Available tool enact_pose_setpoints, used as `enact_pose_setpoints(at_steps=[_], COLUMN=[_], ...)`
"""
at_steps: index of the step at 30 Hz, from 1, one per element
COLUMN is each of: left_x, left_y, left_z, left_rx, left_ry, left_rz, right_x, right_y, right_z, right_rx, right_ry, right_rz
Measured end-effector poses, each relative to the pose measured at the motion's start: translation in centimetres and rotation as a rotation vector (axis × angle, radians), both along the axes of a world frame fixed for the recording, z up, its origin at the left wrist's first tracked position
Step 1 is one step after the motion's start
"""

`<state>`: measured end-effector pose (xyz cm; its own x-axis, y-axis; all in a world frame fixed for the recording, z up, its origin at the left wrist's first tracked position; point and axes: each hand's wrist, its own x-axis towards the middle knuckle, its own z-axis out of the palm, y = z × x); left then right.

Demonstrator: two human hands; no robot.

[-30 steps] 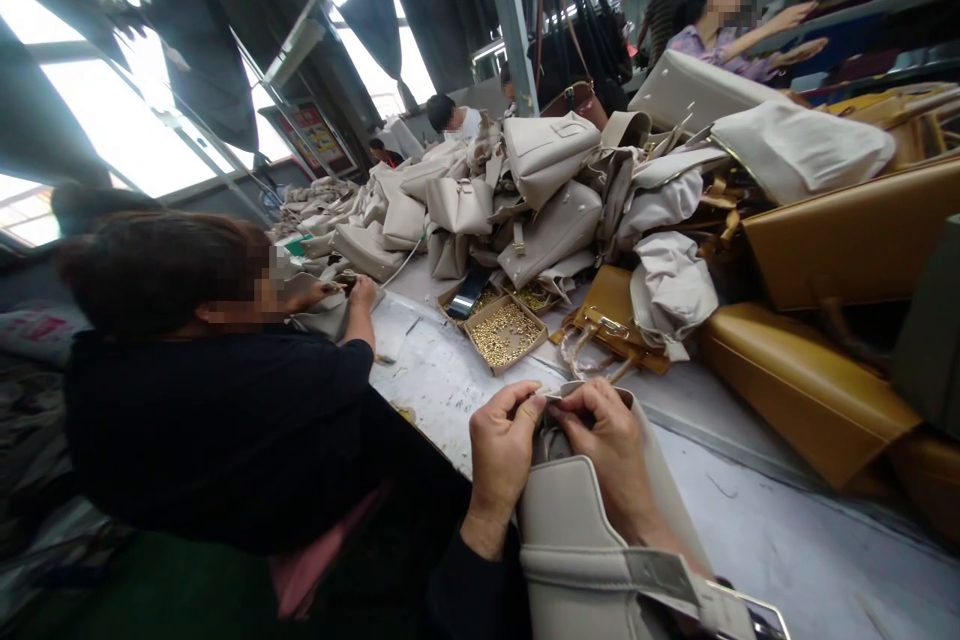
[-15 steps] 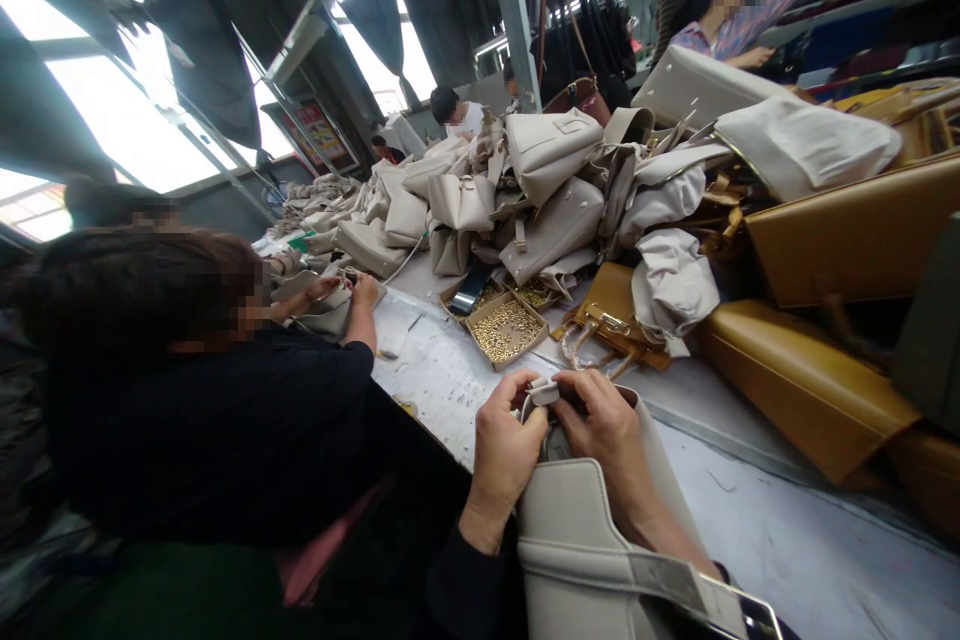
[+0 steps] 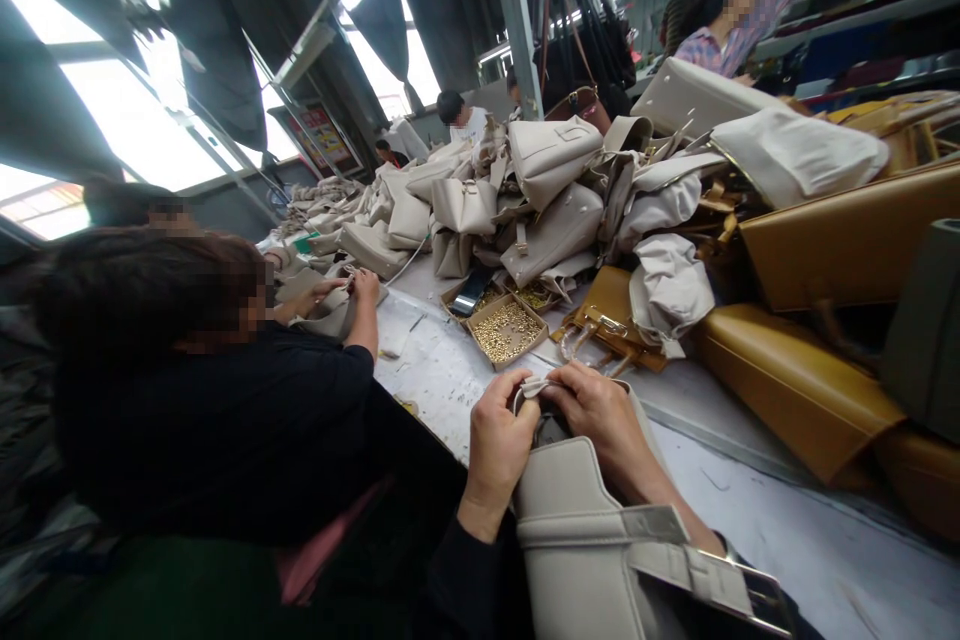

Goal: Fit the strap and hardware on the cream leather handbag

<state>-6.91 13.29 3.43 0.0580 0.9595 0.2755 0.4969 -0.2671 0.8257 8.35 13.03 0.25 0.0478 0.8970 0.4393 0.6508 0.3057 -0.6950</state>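
A light grey handbag [image 3: 559, 490] stands in front of me at the table's near edge, its mouth towards the far side. My left hand [image 3: 498, 440] pinches the left part of the bag's far rim, thumb inside. My right hand [image 3: 600, 417] is closed on the same rim just to the right, its forearm lying across the bag's opening. Between the two hands a small folded grey leather tab [image 3: 536, 386] shows at the rim. A strap with a metal buckle [image 3: 765, 600] hangs over the bag's near right side.
Beyond my hands sits a cardboard box of small gold-coloured studs [image 3: 506, 332], with a phone [image 3: 471, 292] behind it. Grey bags [image 3: 555, 155] are heaped along the table [image 3: 427, 385]. Brown bags [image 3: 810, 390] lie to the right. A co-worker in dark clothes [image 3: 225, 440] sits at left, handling a grey bag.
The tab between my hands was raised and now lies lower, folded along the rim. My right hand has shifted slightly left, and the buckled strap has slid a little on the bag.
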Motion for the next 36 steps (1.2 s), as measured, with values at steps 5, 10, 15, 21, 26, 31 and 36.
enact_pose_setpoints(at_steps=[5,10,15,21,26,31,36], left_x=[-0.4,-0.5,-0.7,-0.6,-0.4,-0.7,-0.8], left_y=[0.6,0.4,-0.2,-0.6,-1.0,-1.2,-1.6], left_z=[0.0,0.1,-0.3,-1.5,-1.4,-1.2,-1.8], left_rx=[-0.07,-0.059,0.11,0.27,0.276,0.283,0.303], left_ry=[-0.012,0.012,0.09,0.116,0.129,0.133,0.102], left_rz=[-0.014,0.024,0.056,0.099,0.061,0.019,0.068], right_x=[-0.3,-1.1,-2.0,-2.3,-1.8,-0.8,-1.3], right_y=[1.4,1.7,0.8,-0.2,-0.4,0.1,-0.3], right_z=[1.1,0.9,0.4,-0.5,-1.0,-1.5,-1.5], right_rx=[-0.089,-0.084,-0.041,0.076,0.115,0.11,0.131], right_ry=[-0.079,-0.114,-0.153,-0.059,0.035,0.025,-0.115], right_rz=[-0.045,-0.05,-0.065,-0.083,-0.043,0.023,0.026])
